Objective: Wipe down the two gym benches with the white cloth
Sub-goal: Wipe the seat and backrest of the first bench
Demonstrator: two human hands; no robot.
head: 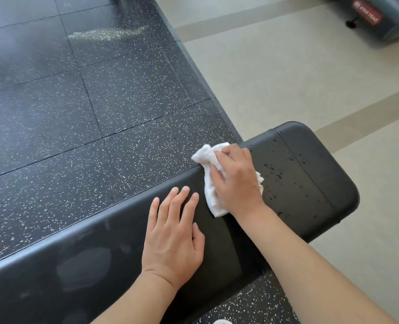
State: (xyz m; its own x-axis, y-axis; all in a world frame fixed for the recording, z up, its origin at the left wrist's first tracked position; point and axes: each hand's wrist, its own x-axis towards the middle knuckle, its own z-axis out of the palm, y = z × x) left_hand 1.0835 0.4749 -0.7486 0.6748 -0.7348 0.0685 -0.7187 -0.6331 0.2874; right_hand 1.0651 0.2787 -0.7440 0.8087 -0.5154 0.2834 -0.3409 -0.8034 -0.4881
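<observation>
Our left hand [172, 239] lies flat on the counter [310, 183]; right hand [234, 181] grips the white cloth [208, 157], but we'll probably miss those droplets [285, 169] at frame right.

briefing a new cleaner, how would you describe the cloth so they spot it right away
Find the long black bench crossing the lower frame, its far end beaded with droplets. On its top, near the far edge, the right hand presses a crumpled cloth, beside the flat left hand. It is the only white, soft thing on the dark pad.

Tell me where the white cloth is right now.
In the head view, the white cloth lies on the black bench right of centre, under the right hand, beside the left hand and short of the water droplets.
</observation>
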